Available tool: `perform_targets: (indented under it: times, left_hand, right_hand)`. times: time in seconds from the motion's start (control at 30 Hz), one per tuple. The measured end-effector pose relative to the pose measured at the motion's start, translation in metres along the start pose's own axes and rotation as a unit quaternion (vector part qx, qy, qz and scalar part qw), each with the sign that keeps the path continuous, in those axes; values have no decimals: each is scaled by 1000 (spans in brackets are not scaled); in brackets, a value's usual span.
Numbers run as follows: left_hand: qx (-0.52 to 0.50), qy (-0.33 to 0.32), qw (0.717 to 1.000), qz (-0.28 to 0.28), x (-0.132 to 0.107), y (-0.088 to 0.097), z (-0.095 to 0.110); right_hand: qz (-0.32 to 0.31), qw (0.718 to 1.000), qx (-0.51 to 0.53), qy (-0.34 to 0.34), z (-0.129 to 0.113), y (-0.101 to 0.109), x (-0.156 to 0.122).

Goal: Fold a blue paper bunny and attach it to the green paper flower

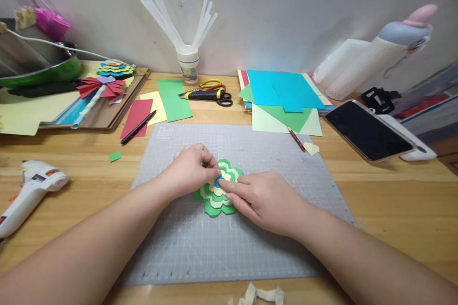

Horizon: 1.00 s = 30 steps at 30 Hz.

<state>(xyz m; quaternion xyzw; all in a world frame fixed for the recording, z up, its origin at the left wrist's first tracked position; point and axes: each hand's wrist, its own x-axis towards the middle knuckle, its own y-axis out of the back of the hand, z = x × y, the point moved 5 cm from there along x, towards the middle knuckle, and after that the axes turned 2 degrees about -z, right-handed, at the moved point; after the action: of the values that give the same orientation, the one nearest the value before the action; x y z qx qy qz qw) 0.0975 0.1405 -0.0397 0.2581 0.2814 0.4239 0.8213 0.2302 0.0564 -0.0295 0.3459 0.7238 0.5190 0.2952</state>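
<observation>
A layered paper flower (214,207) in green, pale green and cream lies on the grey cutting mat (200,248). At its middle is a small blue paper piece (218,181). My left hand (195,167) reaches over the flower's upper left, thumb and index finger pinched together at the blue piece. The exact grip of those fingertips is partly hidden. From the right, my right hand (265,198) presses an outstretched index finger onto the blue piece. Its other visible fingers rest along the flower's right edge.
A glue gun (36,190) lies at left. Behind the mat are a pen (139,127), a box cutter (203,95), scissors (224,100), a paper cup with straws (188,69) and stacked blue paper (286,88). A pencil (296,139) and phone (368,131) are at right.
</observation>
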Motion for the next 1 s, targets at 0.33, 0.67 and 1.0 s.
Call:
perform_targets:
  times: [0.33, 0.67, 1.0]
  left_hand:
    - [19, 7, 999, 27, 2, 7, -5]
    - [47, -25, 998, 30, 5, 8, -8]
    - [67, -41, 997, 20, 9, 8, -12]
  right_hand:
    - [-18, 1000, 4, -10, 2, -2, 1]
    - [-25, 1000, -5, -9, -1, 0, 0]
    - [-33, 999, 0, -6, -2, -2, 0]
